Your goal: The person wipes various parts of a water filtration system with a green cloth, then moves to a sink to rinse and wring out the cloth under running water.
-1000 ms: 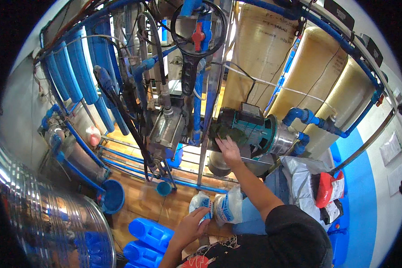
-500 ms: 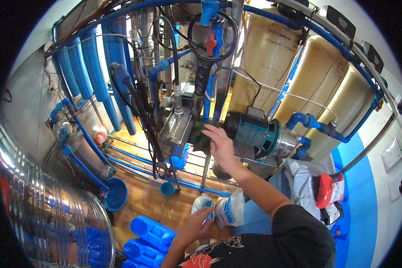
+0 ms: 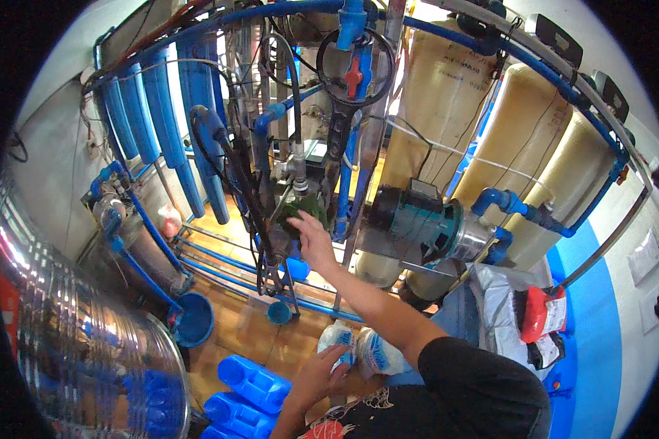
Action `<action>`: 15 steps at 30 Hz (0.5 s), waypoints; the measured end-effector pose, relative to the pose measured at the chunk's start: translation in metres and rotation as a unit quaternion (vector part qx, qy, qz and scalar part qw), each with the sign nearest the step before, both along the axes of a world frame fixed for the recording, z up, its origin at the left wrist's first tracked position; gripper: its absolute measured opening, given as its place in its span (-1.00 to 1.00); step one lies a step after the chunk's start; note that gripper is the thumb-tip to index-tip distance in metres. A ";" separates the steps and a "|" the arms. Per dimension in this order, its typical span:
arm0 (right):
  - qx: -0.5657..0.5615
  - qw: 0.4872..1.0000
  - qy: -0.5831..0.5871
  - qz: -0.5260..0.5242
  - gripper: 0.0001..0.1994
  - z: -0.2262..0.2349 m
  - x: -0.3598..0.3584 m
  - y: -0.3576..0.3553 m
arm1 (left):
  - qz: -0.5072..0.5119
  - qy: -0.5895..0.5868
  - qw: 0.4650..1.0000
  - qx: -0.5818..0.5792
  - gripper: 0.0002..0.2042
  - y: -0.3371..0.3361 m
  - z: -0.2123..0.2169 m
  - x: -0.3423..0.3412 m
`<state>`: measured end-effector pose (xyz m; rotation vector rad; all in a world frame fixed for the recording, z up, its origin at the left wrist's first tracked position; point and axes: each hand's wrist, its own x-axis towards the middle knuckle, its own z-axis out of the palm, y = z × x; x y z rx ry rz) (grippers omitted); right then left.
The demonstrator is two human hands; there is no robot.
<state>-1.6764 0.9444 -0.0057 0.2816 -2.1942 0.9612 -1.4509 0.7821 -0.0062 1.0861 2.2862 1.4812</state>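
Note:
My right hand (image 3: 314, 235) presses a dark green cloth (image 3: 311, 205) against the metal pump body below the grey pipe fitting (image 3: 299, 167). Its fingers curl over the cloth, which hides much of that metal. Lower down, my left hand (image 3: 319, 374) hangs with its fingers apart, holding nothing that I can see. Just beyond it are two white plastic bags with blue print, one bag (image 3: 334, 337) partly behind the fingers, the other bag (image 3: 380, 353) beside my right forearm. A teal and black motor (image 3: 417, 222) sits to the right of my right hand.
Black hoses and cables (image 3: 250, 197) run close to my right hand's left side. Blue pipes (image 3: 271, 293) cross low over the wooden floor. Blue jugs (image 3: 252, 382), a blue bucket (image 3: 193, 319) and a shiny steel tank (image 3: 88, 336) stand at left. Tan tanks (image 3: 516, 132) line the back right.
My right hand has moved left with the cloth, from beside the motor onto the metal pump body. My left hand has barely moved. The view has shifted slightly.

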 end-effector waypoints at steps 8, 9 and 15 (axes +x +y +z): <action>-0.184 0.967 -0.159 -0.079 -0.63 0.073 0.100 0.071 | -0.036 0.031 0.998 -0.031 -0.63 0.011 0.016 -0.008; -0.242 0.966 -0.055 -0.079 -0.64 0.092 0.114 0.082 | -0.029 0.036 0.999 -0.020 -0.63 0.010 0.017 -0.009; -0.026 0.908 0.377 -0.179 -0.67 0.262 0.100 0.145 | -0.051 0.055 0.997 -0.030 -0.61 0.006 0.018 -0.014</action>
